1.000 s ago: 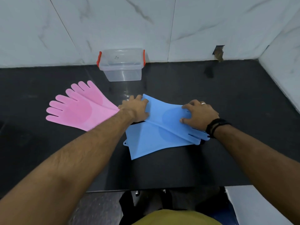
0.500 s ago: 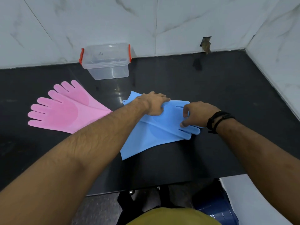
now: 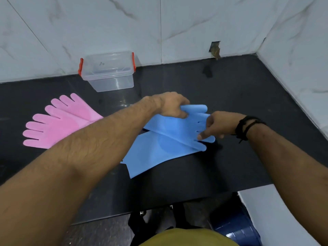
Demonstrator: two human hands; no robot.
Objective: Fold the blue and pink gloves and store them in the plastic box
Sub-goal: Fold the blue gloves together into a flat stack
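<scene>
Two blue gloves (image 3: 165, 144) lie overlapped in the middle of the black counter (image 3: 239, 96), fingers pointing right. My left hand (image 3: 173, 106) grips the cuff edge of the upper blue glove, folded over toward its fingers. My right hand (image 3: 219, 124) pinches the blue fingertips at the right. Two pink gloves (image 3: 58, 124) lie flat and overlapped at the left, fingers pointing left, untouched. A clear plastic box (image 3: 108, 73) with orange clips stands open at the back against the wall.
White marble-tiled walls (image 3: 204, 23) close the counter at the back and right, with a small hole low in the back wall. The counter's front edge runs below the blue gloves. A dark blue container (image 3: 236, 228) sits on the floor below.
My left hand has carried the upper blue glove's cuff from the left over to the right, toward its fingers. My right hand has shifted onto the fingertips. The pink gloves and box have stayed put.
</scene>
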